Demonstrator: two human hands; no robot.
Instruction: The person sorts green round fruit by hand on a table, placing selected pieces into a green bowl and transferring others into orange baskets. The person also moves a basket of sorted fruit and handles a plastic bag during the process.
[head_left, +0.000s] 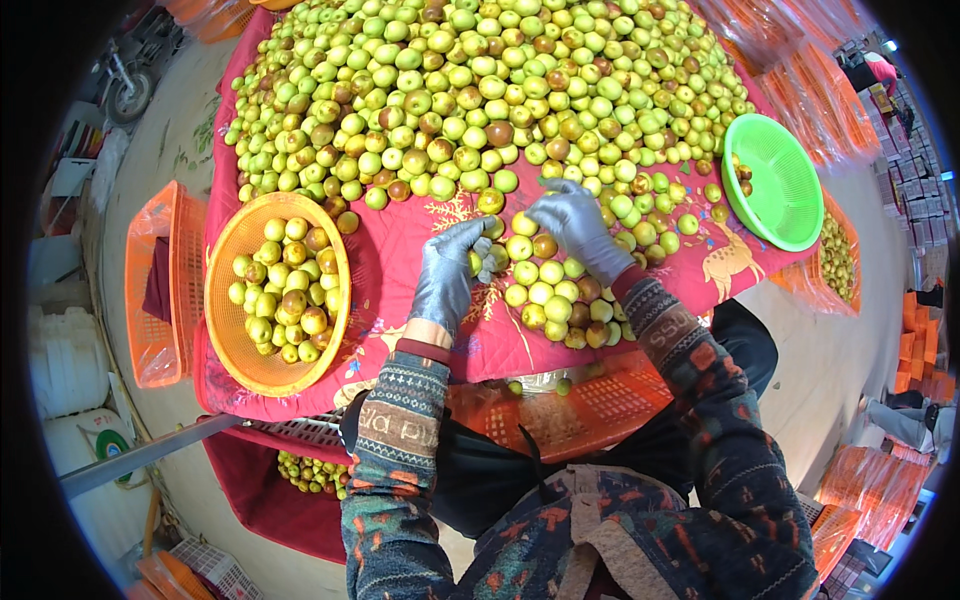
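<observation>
My left hand (442, 274), in a grey glove, curls around green jujubes (475, 262) in front of me; its fingers partly hide them. To its right, my gloved right hand (576, 225) reaches over the red quilted cloth (397, 262). A yellow-green jujube (525, 223) shows by its fingertips, but whether they grip it is unclear. Just below this hand lies a cluster of green and brown-blotched jujubes (558, 308). The large heap of jujubes (480, 90) spreads across the far part of the table.
An orange plastic basket (216, 315) holding jujubes stands on the left. A tilted green basket (787, 180) with a few brownish fruits rests at the right edge. Orange crates (154, 292) flank the table, and another crate (555, 412) sits below its front edge. A metal bar (150, 454) juts out lower left.
</observation>
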